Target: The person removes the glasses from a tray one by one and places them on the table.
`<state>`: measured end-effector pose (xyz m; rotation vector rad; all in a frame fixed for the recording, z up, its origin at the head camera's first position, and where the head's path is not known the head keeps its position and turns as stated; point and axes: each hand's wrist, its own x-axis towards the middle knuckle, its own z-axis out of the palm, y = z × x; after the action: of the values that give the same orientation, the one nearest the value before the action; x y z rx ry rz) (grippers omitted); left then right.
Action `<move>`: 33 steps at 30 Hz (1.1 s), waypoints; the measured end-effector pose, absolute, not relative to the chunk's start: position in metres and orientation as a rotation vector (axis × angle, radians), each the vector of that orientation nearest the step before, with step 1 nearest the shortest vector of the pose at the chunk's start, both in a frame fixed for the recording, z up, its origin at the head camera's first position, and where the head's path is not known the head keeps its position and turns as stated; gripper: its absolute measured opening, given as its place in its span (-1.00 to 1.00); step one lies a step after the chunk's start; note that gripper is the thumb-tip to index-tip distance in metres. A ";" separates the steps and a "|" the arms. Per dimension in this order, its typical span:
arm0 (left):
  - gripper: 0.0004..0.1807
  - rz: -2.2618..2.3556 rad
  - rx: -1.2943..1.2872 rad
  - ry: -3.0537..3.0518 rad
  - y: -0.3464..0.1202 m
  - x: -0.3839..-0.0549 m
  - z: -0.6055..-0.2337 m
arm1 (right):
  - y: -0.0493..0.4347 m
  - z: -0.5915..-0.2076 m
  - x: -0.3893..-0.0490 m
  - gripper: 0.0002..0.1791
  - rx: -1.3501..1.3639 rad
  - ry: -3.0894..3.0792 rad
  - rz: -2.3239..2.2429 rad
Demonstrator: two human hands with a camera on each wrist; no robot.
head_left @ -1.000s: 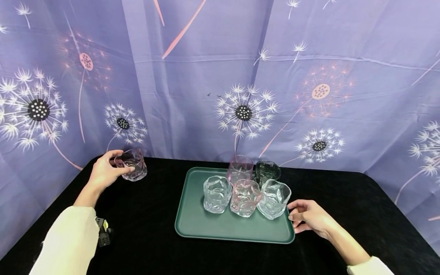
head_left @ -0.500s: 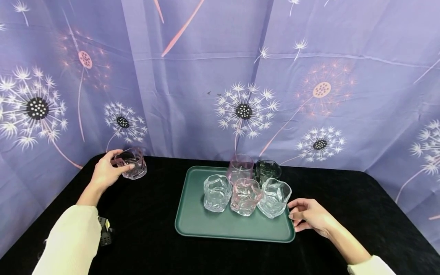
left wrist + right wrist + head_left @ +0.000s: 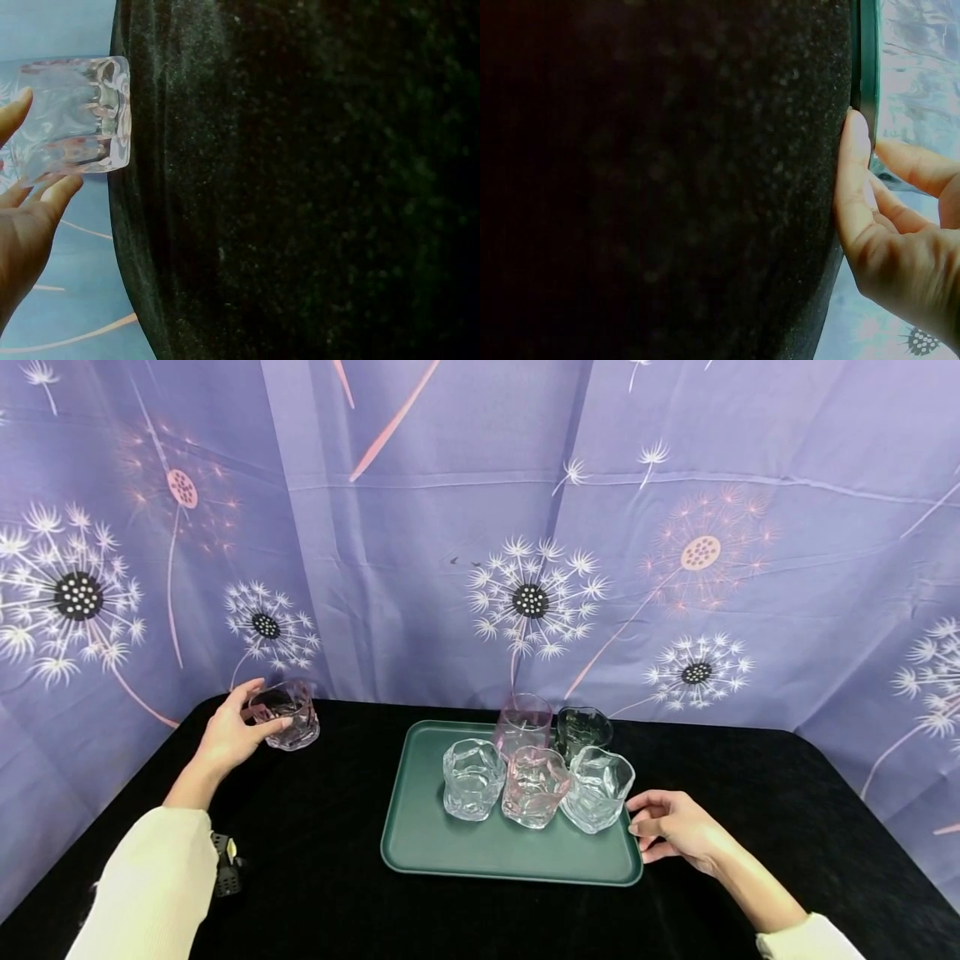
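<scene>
At the table's back left, my left hand (image 3: 231,729) grips a pale pink drinking glass (image 3: 287,717) from its left side. In the left wrist view that glass (image 3: 71,116) sits between thumb and fingers; whether its base touches the cloth I cannot tell. My right hand (image 3: 678,828) pinches the right rim of a green tray (image 3: 510,862), thumb over the rim and fingers outside it. On the tray, a clear glass (image 3: 474,781), a pink-tinted glass (image 3: 534,787) and another clear glass (image 3: 597,789) form a front row. Behind them stand a purple-pink glass (image 3: 523,727) and a dark grey glass (image 3: 583,731).
Black cloth (image 3: 322,860) covers the table. A purple curtain (image 3: 420,568) with dandelion prints hangs close along the back and sides. Beside the left sleeve lies a small black device (image 3: 227,864). The glasses on the tray stand close together, some overlapping in view.
</scene>
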<state>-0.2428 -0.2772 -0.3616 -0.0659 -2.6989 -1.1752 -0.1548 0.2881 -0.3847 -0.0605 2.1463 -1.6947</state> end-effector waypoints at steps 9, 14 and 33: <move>-0.15 -1.188 -0.027 -2.724 -0.279 -0.239 -0.355 | 0.288 -0.384 -0.154 -0.58 -0.074 2.149 -1.700; -0.17 -1.188 0.000 -2.703 -0.278 -0.235 -0.346 | 0.288 -0.384 -0.154 -0.58 -0.078 2.152 -1.700; -0.20 -1.269 -0.295 -2.537 -0.215 -0.218 -0.308 | 0.288 -0.383 -0.154 -0.57 -0.061 2.138 -1.703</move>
<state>-0.2184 -0.2149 -0.3076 -0.2953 -2.5375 -1.2686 -0.1537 0.2880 -0.3833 -0.0608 2.1382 -1.7027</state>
